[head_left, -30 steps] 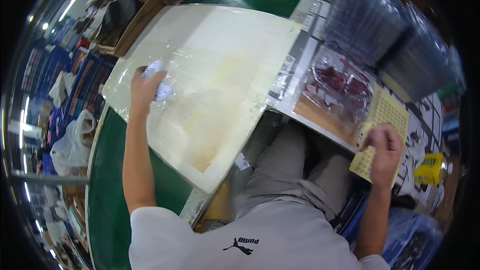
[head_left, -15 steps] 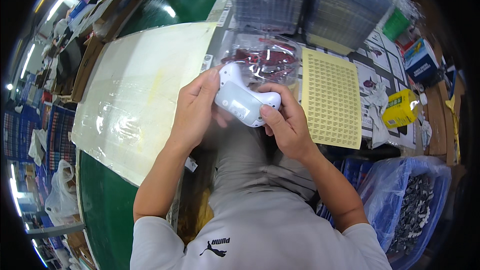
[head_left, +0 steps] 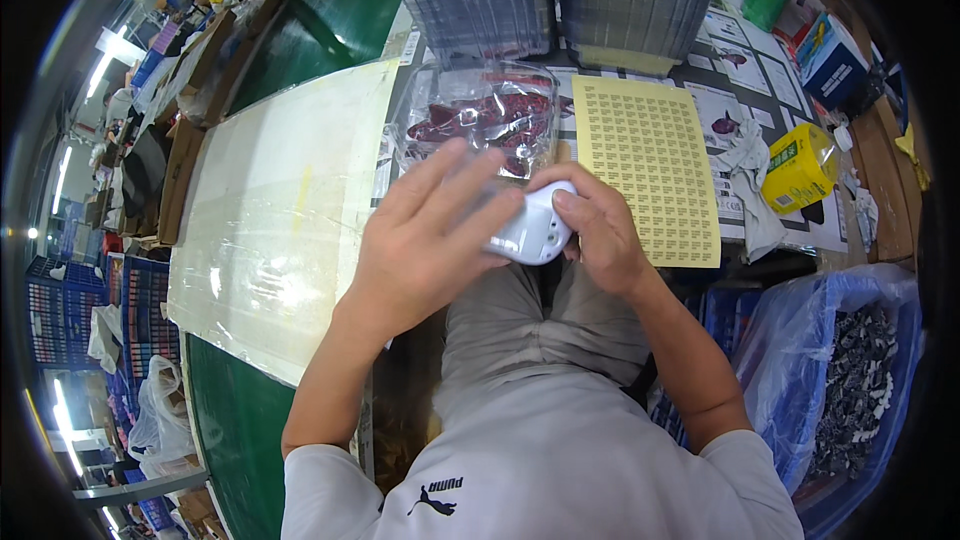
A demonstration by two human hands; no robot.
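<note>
A white handheld controller (head_left: 535,228), shaped like a gamepad, sits over my lap by the table's near edge. My right hand (head_left: 607,235) is closed around its right grip, the thumb on top. My left hand (head_left: 420,240) lies across its left part with fingers stretched out and smeared by motion, hiding that half. Whether the left palm touches the controller is hard to tell. Just beyond the hands rests a clear plastic package (head_left: 545,90) with a dark red toy (head_left: 490,120) inside. To the right lies a yellow sheet of small printed labels (head_left: 650,175).
Tall stacks of clear plastic trays (head_left: 640,5) rise at the back. On the left is a pale, film-covered board (head_left: 270,210). Crumpled tissue (head_left: 745,165) and a yellow bottle (head_left: 800,170) stand on the right, above a plastic-lined blue bin (head_left: 790,340) of dark small parts.
My left hand has let go of the controller's left grip and swept over its face with fingers spread. The controller has shifted slightly right, still in my right hand. The view has shifted too.
</note>
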